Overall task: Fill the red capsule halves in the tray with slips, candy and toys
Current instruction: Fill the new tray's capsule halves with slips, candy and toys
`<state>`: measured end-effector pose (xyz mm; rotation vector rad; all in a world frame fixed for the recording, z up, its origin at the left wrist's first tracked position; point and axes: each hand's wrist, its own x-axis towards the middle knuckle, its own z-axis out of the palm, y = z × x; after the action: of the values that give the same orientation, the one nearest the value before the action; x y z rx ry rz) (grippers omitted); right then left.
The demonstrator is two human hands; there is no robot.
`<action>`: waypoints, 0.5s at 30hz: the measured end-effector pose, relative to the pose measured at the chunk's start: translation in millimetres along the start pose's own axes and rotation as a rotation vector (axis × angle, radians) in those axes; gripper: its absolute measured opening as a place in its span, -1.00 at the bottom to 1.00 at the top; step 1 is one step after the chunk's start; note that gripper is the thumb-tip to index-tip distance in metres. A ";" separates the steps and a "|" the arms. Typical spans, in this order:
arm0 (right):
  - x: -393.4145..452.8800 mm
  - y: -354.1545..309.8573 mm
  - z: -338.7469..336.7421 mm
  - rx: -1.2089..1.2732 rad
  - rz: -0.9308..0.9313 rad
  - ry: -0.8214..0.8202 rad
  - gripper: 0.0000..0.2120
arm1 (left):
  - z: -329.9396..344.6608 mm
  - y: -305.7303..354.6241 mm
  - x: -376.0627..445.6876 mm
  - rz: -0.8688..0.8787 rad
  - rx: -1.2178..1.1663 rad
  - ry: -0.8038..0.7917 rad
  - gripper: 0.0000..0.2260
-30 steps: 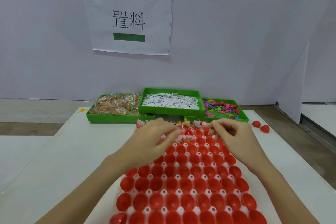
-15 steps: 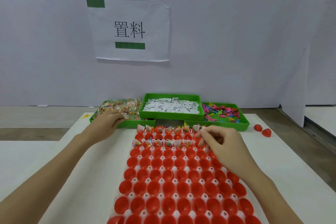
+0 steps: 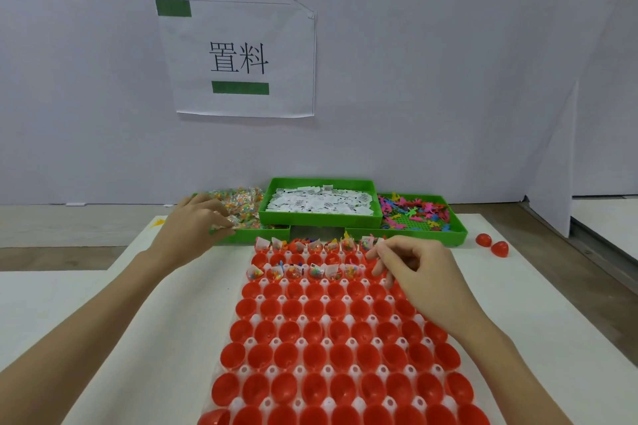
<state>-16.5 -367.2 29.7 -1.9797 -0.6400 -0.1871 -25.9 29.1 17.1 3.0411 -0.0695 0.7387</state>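
Note:
A white tray (image 3: 301, 342) holds several rows of red capsule halves (image 3: 312, 355). Two far rows carry slips, candy and toys (image 3: 314, 271); the nearer rows look empty. My left hand (image 3: 193, 224) reaches into the green candy bin (image 3: 248, 237) at the back left and grips clear candy packets (image 3: 226, 225). My right hand (image 3: 417, 269) hovers over the tray's far right corner with fingers curled down, thumb and forefinger close together above a capsule. Whether it holds anything is hidden.
A green bin of white slips (image 3: 321, 217) sits behind the tray, raised between the candy bin and a green bin of coloured plastic toys (image 3: 414, 214). Two loose red capsule halves (image 3: 492, 244) lie on the white table at the right. A paper sign (image 3: 238, 59) hangs on the wall.
My left hand left the tray and went back left into the candy bin, where it now grips packets. My right hand stayed over the tray's far right corner.

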 end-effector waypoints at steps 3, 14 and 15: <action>0.4 1.4 -0.6 0.003 0.001 0.007 -0.79 | 5.8 -1.3 0.7 0.022 -0.026 0.048 -0.93; 1.3 3.9 -2.0 0.001 0.006 0.008 -0.79 | -20.1 86.7 -46.8 -0.233 -0.671 0.385 -0.94; 1.5 4.0 -1.8 -0.001 0.005 0.006 -0.79 | -21.2 98.3 -55.8 -0.243 -0.733 0.388 -0.97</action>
<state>-13.0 -369.6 28.0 -1.9806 -0.6310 -0.1901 -89.7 -66.4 10.3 2.1394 0.0291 0.9906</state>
